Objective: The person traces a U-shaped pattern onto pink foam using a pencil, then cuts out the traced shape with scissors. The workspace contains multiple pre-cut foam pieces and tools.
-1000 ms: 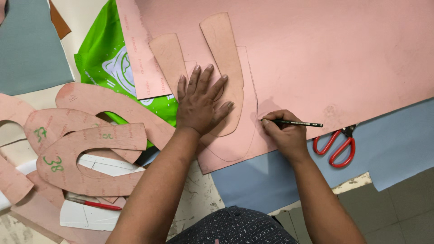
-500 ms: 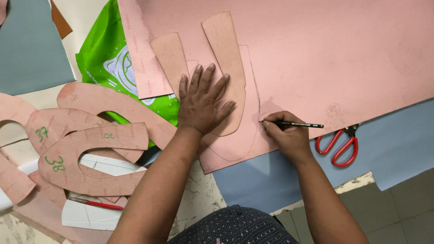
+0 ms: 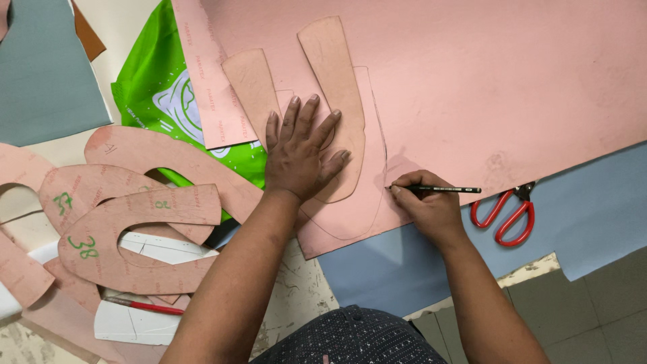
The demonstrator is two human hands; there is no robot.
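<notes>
My left hand (image 3: pixel 301 155) lies flat, fingers spread, pressing a tan U-shaped pattern piece (image 3: pixel 333 74) onto a large pink sheet (image 3: pixel 485 81). My right hand (image 3: pixel 428 205) grips a dark pencil (image 3: pixel 448 189), its tip touching the pink sheet just right of the pattern's outer edge. A thin pencil line runs on the sheet along the pattern's right side and curves under its lower end.
Red-handled scissors (image 3: pixel 505 212) lie right of my right hand on a blue sheet (image 3: pixel 586 216). Several pink U-shaped cutouts (image 3: pixel 135 229) with green marks are stacked at left, over a green plastic bag (image 3: pixel 155 87). A red pencil (image 3: pixel 145 307) lies at lower left. A grey sheet (image 3: pixel 40 74) is at top left.
My right hand and the pencil have shifted slightly along the pattern's right edge. My left hand stays pressed on the pattern.
</notes>
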